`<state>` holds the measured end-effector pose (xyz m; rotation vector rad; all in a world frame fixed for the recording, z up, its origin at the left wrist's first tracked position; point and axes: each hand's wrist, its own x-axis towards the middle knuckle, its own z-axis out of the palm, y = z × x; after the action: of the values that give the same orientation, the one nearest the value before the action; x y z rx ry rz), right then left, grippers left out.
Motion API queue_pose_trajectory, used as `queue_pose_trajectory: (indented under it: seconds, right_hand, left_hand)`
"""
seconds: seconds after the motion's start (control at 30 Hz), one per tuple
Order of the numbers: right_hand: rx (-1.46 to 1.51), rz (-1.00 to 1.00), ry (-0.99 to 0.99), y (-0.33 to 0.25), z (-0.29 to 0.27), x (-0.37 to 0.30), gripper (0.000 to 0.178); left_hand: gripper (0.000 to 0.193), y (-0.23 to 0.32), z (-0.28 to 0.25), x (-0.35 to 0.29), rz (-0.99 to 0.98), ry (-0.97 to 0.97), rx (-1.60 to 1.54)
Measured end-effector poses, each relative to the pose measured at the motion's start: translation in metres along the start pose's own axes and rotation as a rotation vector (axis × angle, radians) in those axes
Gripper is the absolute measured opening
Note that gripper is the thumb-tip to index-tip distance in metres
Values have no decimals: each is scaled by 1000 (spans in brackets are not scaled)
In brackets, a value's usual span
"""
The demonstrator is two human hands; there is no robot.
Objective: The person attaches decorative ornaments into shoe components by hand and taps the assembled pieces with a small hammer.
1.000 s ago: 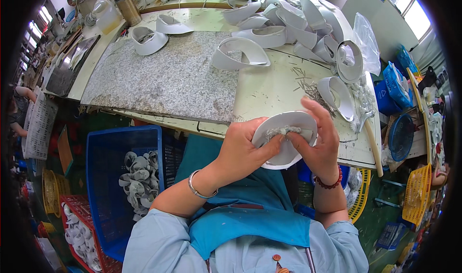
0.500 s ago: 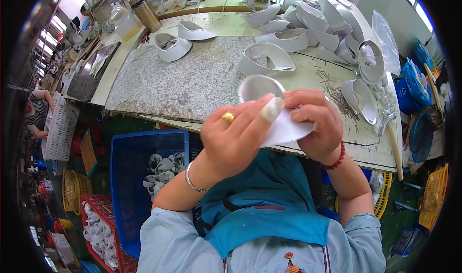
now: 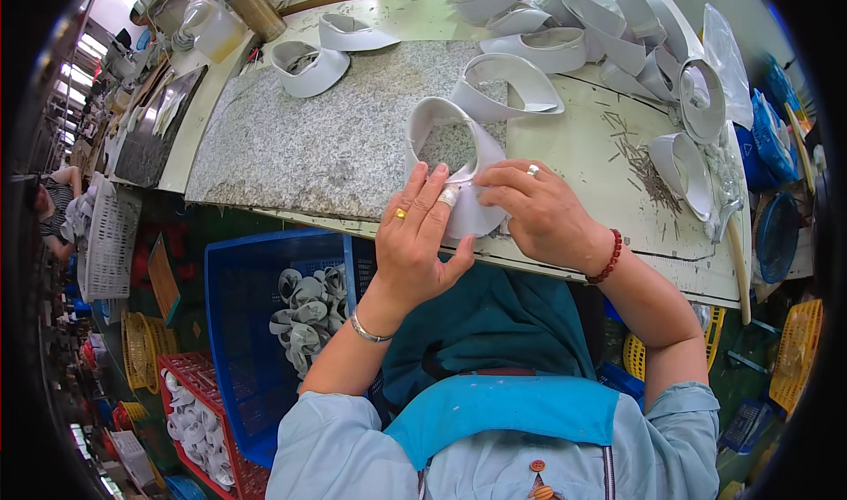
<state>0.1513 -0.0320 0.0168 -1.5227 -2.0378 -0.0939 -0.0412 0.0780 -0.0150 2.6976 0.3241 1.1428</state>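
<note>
A white looped piece (image 3: 472, 213), resembling a shoe upper, rests upright at the front edge of a grey speckled stone slab (image 3: 326, 138). My left hand (image 3: 410, 249) lies against its near left side with fingers stretched out and thumb apart; one fingertip has a pale wrap. From the other side my right hand (image 3: 547, 213) grips the piece's right edge with bent fingers. Just behind it lies a second white looped piece (image 3: 481, 103). Two more, a round one (image 3: 313, 75) and a flatter one (image 3: 357, 37), sit along the slab's far edge.
White looped pieces (image 3: 609, 24) are heaped at the back right. Thin brown slivers (image 3: 648, 169) litter the tabletop near a wooden stick (image 3: 739, 271). A blue crate (image 3: 243, 324) and a red crate (image 3: 190, 372) hold white pieces below. At far left, a person stands beside a white basket (image 3: 110, 244).
My hands have lowered the white piece from in front of my body onto the slab's edge. The left hand has flattened, and the right has shifted to the piece's right edge.
</note>
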Motion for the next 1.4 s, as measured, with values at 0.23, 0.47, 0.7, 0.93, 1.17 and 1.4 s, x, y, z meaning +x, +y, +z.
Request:
queue_pose_trajectory:
  seconds: [0.23,0.47,0.7,0.93,1.17,1.4]
  right_hand:
    - [184,182,142,-2,18,7,21]
    - [171,256,228,1,25,8,18]
    - [126,248,246,0,25,14,8]
    - [197,266,193,-1,21,16,13]
    - [210,270,142,2,17,22,14]
    - [216,302,157,0,16,24,13]
  left_hand:
    - [32,4,6,0,-18,17,98]
    - [29,1,11,0,-34,50,67]
    - [26,0,6,13,-28,83,97]
    - [19,0,-5,28,142,-39,258]
    - [9,-11,-19,48,289,-270,338]
    - [11,-21,-4,33,233,-85,221]
